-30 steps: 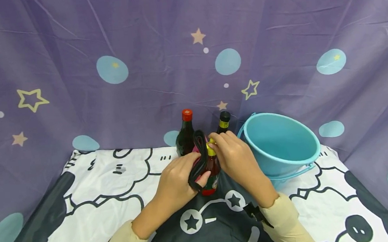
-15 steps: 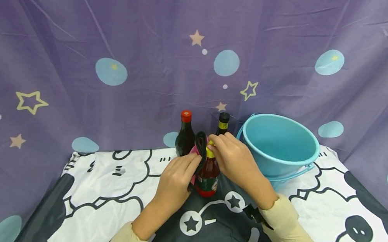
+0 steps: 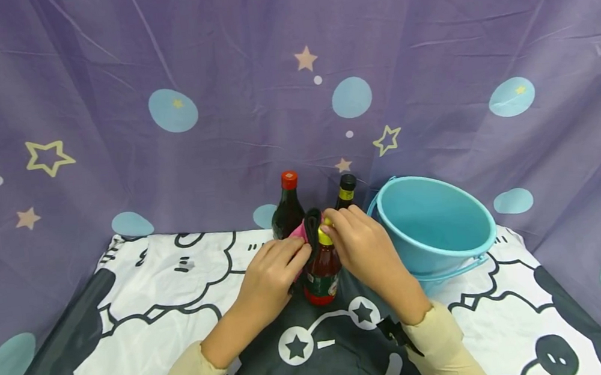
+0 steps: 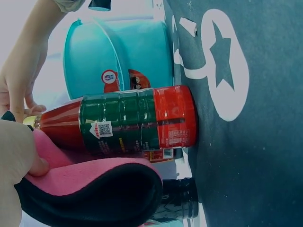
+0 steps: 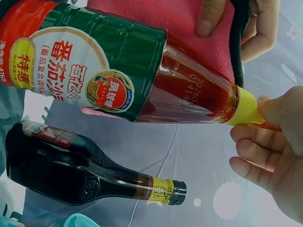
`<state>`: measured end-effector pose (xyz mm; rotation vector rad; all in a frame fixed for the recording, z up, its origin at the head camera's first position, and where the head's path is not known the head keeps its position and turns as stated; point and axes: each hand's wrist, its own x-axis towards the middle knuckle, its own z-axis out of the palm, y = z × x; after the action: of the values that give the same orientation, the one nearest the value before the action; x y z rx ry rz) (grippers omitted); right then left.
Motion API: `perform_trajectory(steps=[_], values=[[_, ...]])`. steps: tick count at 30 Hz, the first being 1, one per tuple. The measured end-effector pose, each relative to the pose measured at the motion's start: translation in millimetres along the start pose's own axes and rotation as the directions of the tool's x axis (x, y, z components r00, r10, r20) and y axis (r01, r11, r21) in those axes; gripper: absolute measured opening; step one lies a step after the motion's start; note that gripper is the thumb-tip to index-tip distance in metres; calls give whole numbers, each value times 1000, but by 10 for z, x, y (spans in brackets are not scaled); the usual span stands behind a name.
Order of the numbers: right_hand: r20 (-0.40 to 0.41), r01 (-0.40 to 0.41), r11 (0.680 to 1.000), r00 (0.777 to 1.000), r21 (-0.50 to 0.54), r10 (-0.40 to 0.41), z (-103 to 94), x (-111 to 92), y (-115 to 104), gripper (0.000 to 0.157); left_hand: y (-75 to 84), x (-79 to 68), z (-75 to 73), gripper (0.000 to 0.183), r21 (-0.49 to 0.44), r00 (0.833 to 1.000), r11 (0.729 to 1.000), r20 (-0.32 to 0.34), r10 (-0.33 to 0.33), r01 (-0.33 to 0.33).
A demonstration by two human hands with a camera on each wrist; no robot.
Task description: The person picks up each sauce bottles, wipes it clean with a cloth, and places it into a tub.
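Note:
A ketchup bottle (image 3: 323, 270) with a green label and red base stands upright on the cloth-covered table. Its yellow cap (image 5: 245, 108) is pinched between the thumb and fingers of my right hand (image 3: 369, 250). My left hand (image 3: 272, 276) grips a pink cloth with a black edge (image 4: 94, 176), folded over beside the bottle. In the right wrist view, the pink cloth (image 5: 189, 19) lies against the far side of the bottle, with my left thumb on it. The left fingers behind the cloth are partly hidden.
Behind the ketchup stand a dark bottle with a red cap (image 3: 288, 216) and a dark bottle with a black cap (image 5: 71, 170). To the right is a light blue bucket (image 3: 437, 253). A purple curtain (image 3: 216, 99) hangs at the back.
My left hand has shifted the cloth from the bottle's front towards its left and far side, uncovering the lower label. My right hand has stayed at the yellow cap.

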<state>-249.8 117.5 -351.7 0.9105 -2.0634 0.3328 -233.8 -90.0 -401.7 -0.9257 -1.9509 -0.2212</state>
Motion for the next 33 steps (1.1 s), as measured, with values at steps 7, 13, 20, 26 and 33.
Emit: perform_trajectory(steps=[7, 13, 20, 26, 33], values=[[3, -9, 1000, 1000, 6, 9, 2, 1, -10, 17, -28, -6, -3, 54, 4, 1000, 1000, 17, 8, -8], [12, -19, 1000, 1000, -1, 19, 1, -1, -16, 16, -38, -11, 0, 49, 4, 999, 1000, 35, 1, -2], [10, -25, 1000, 1000, -5, 25, 7, -1, -19, 16, -47, -14, -4, 43, -2, 997, 1000, 70, -13, 13], [9, -23, 1000, 1000, -4, 23, 10, 0, -16, 16, -61, -15, 10, 38, -3, 998, 1000, 63, -4, 4], [14, -26, 1000, 1000, -2, 26, 3, 1, -20, 16, -70, -33, 14, 37, -1, 997, 1000, 81, -6, 6]])
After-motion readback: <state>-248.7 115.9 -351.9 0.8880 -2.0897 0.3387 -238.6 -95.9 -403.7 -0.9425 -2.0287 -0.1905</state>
